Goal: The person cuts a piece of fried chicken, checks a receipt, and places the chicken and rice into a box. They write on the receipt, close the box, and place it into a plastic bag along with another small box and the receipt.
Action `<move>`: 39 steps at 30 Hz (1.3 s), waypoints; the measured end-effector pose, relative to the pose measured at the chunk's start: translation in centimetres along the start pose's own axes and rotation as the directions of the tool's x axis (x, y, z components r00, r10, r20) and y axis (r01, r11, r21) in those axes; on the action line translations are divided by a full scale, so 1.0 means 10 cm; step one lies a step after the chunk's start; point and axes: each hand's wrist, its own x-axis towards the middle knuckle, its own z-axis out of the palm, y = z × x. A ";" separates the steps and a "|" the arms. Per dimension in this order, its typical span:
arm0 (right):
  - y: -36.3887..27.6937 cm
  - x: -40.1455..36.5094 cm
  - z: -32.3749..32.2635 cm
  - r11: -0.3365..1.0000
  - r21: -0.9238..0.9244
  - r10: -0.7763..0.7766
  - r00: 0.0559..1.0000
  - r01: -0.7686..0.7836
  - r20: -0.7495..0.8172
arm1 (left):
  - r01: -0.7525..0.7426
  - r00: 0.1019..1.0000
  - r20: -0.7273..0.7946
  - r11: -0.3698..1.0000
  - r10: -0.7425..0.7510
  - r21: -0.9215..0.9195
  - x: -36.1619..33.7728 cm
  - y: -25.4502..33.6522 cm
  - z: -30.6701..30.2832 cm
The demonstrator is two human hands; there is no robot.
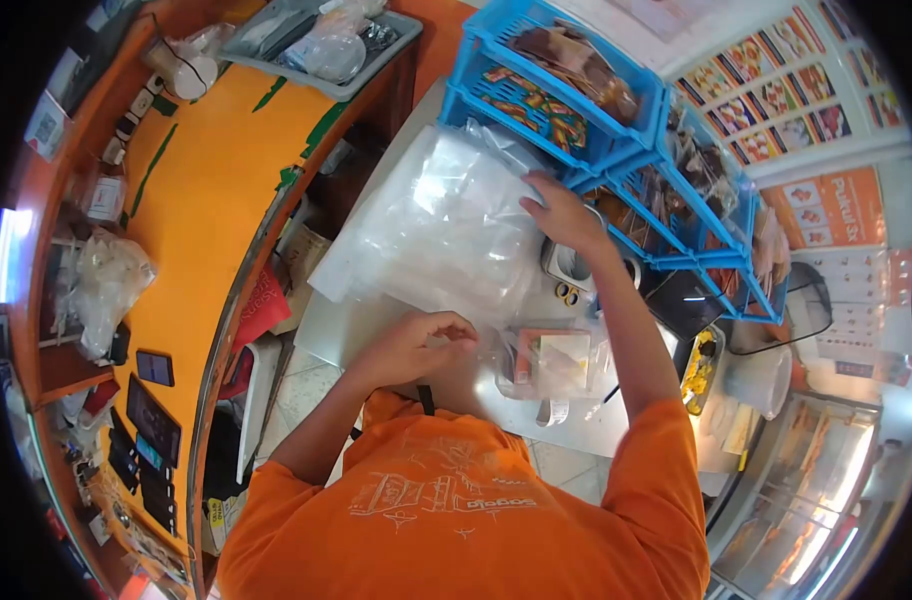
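A pile of clear plastic bags [441, 215] lies on the pale table in front of me. My right hand [566, 215] reaches over the pile's right edge, its thumb and fingers apart and the fingertips right at the plastic. Near the pile's front edge, my left hand [426, 345] has loosely curled fingers with a gap to the thumb, and nothing shows in it. To its right is a clear plastic packet [556, 362] with orange and pale contents. A metal holder [566, 262] stands just below my right hand.
Blue stacked baskets [576, 130] with packets stand behind the table. To the left runs an orange counter [201, 170] with a grey tray [321, 50], a phone [156, 367] and a tablet [154, 418]. At the right are a yellow food tray [701, 370] and a glass cabinet [801, 490].
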 end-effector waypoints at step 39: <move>-1.24 -1.59 -1.03 0.777 0.629 0.475 0.646 0.010 -0.597 | -0.404 0.911 0.016 0.899 0.412 -0.166 0.90 0.71 0.33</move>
